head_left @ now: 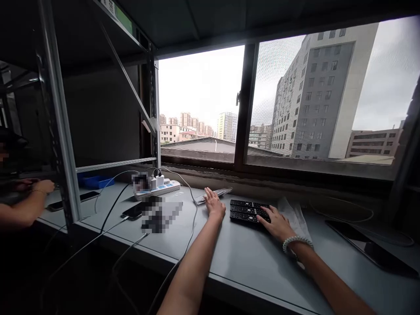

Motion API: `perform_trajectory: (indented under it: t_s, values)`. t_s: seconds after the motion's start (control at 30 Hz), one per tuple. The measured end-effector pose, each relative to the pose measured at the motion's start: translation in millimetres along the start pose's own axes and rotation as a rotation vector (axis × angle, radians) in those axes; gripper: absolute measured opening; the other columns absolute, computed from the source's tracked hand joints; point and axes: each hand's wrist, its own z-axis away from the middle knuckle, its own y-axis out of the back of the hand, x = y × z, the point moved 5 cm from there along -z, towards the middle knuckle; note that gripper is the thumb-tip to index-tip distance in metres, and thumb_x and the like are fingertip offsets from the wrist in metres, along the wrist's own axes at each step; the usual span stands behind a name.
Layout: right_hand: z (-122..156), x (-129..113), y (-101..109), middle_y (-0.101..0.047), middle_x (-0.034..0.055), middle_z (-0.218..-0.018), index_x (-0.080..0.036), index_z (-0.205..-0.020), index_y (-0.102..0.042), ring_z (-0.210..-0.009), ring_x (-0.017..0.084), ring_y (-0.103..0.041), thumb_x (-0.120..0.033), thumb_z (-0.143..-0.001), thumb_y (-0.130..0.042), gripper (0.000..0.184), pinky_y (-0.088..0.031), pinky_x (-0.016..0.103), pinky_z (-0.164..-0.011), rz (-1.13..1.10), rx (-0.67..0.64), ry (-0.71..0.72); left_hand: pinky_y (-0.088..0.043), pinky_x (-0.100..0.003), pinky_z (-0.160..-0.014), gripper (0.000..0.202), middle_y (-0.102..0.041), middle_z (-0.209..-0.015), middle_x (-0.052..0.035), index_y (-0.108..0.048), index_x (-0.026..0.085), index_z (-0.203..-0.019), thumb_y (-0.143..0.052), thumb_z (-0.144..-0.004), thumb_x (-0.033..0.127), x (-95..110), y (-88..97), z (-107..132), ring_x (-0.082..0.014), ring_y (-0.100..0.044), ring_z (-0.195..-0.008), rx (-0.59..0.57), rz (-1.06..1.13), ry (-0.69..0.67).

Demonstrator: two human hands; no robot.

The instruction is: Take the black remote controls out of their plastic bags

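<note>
Three black remote controls (pixel 241 209) lie side by side in a row on the grey table, their long sides close together. My right hand (pixel 277 223), with a beaded bracelet at the wrist, rests over their right ends, fingers stretched out and touching them; it covers part of the buttons. To the left of the remotes, my left hand (pixel 214 204) lies with its fingers extended. Beneath and behind its fingers is a clear plastic sleeve (pixel 225 191), partly hidden. Another crumpled translucent plastic bag (pixel 297 216) sits behind my right wrist.
A white power strip (pixel 169 188) with plugs and cables stands at the back left. Near it lies a phone (pixel 134 210) on a cable. A dark tablet-like device (pixel 370 247) lies at right. A metal shelf post (pixel 61 113) rises at left; beyond it are another person's hands (pixel 42 187).
</note>
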Motion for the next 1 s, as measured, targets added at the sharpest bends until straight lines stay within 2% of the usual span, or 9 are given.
perform_trajectory:
  t_s: [0.07,0.13,0.23,0.37,0.5,0.67,0.8,0.9,1.0]
  values:
    - [0,-5,2,-0.037,0.0092,-0.138,-0.022,-0.13,-0.047,-0.129,0.025,-0.033,-0.051,-0.085,-0.034,0.055,-0.022,0.045,-0.107,-0.019,0.021,0.026,-0.009,-0.045,-0.11,0.069,-0.016,-0.148,-0.0213,-0.029,-0.001,-0.137,-0.042,-0.076,0.026,2,-2.4,-3,-0.0339,-0.002,-0.138,0.005,-0.003,-0.038]
    - [1,-10,4,-0.04,0.008,-0.136,-0.024,-0.127,-0.05,-0.127,0.024,-0.036,-0.049,-0.085,-0.036,0.052,-0.024,0.043,-0.106,-0.052,0.04,0.063,-0.008,-0.046,-0.11,0.07,-0.018,-0.148,-0.0221,-0.029,-0.002,-0.137,-0.043,-0.076,0.029,0,-6.6,-5,-0.0357,-0.003,-0.138,-0.012,-0.003,-0.002]
    - [2,-16,5,-0.044,0.0067,-0.131,-0.025,-0.122,-0.054,-0.123,0.023,-0.041,-0.047,-0.083,-0.039,0.048,-0.027,0.041,-0.105,-0.097,0.077,0.131,-0.008,-0.047,-0.109,0.072,-0.022,-0.146,-0.024,-0.028,-0.004,-0.137,-0.04,-0.077,0.032,-6,-13.9,-6,-0.0388,-0.006,-0.137,-0.056,0.015,0.079]
    - [3,-17,7,-0.049,0.0064,-0.125,-0.026,-0.116,-0.058,-0.117,0.025,-0.045,-0.047,-0.082,-0.039,0.044,-0.027,0.043,-0.103,-0.099,0.121,0.175,-0.012,-0.05,-0.107,0.071,-0.028,-0.143,-0.0248,-0.026,-0.005,-0.138,-0.036,-0.079,0.034,-10,-18.4,-5,-0.0395,-0.015,-0.135,-0.082,0.032,0.111]
    - [2,-11,12,-0.053,0.0056,-0.119,-0.026,-0.109,-0.061,-0.113,0.024,-0.048,-0.044,-0.081,-0.038,0.04,-0.031,0.042,-0.098,-0.079,0.181,0.177,-0.021,-0.049,-0.103,0.061,-0.04,-0.134,-0.0237,-0.037,0.0,-0.132,-0.037,-0.079,0.031,-8,-14.3,-4,-0.0396,-0.029,-0.127,-0.062,0.001,0.07]
    - [-1,-4,19,-0.057,0.0054,-0.111,-0.026,-0.098,-0.065,-0.108,0.025,-0.051,-0.043,-0.08,-0.036,0.038,-0.034,0.043,-0.094,-0.094,0.25,0.155,-0.031,-0.042,-0.095,0.044,-0.051,-0.117,-0.0208,-0.05,0.006,-0.118,-0.04,-0.079,0.025,-1,-8.0,-4,-0.0334,-0.041,-0.112,-0.026,0.002,-0.032]
    - [-2,-2,23,-0.06,0.0066,-0.107,-0.025,-0.095,-0.064,-0.102,0.026,-0.054,-0.041,-0.078,-0.037,0.036,-0.039,0.042,-0.091,-0.176,0.278,0.131,-0.031,-0.04,-0.095,0.047,-0.048,-0.121,-0.0204,-0.045,0.007,-0.125,-0.038,-0.081,0.023,-2,-8.1,-5,-0.033,-0.039,-0.115,-0.008,0.004,-0.037]
    - [-1,-1,26,-0.061,0.0066,-0.104,-0.024,-0.098,-0.061,-0.099,0.026,-0.056,-0.038,-0.078,-0.037,0.034,-0.041,0.04,-0.09,-0.262,0.31,0.114,-0.026,-0.04,-0.102,0.054,-0.039,-0.133,-0.0222,-0.036,0.002,-0.133,-0.035,-0.083,0.024,-3,-10.2,-6,-0.0353,-0.027,-0.127,-0.026,0.061,-0.039]
    - [-1,-1,30,-0.061,0.0075,-0.101,-0.025,-0.099,-0.059,-0.096,0.026,-0.058,-0.037,-0.079,-0.037,0.032,-0.043,0.038,-0.09,-0.319,0.326,0.102,-0.023,-0.042,-0.104,0.055,-0.035,-0.139,-0.0221,-0.036,0.001,-0.132,-0.036,-0.083,0.026,-4,-11.7,-7,-0.0358,-0.017,-0.134,-0.037,0.067,-0.031]
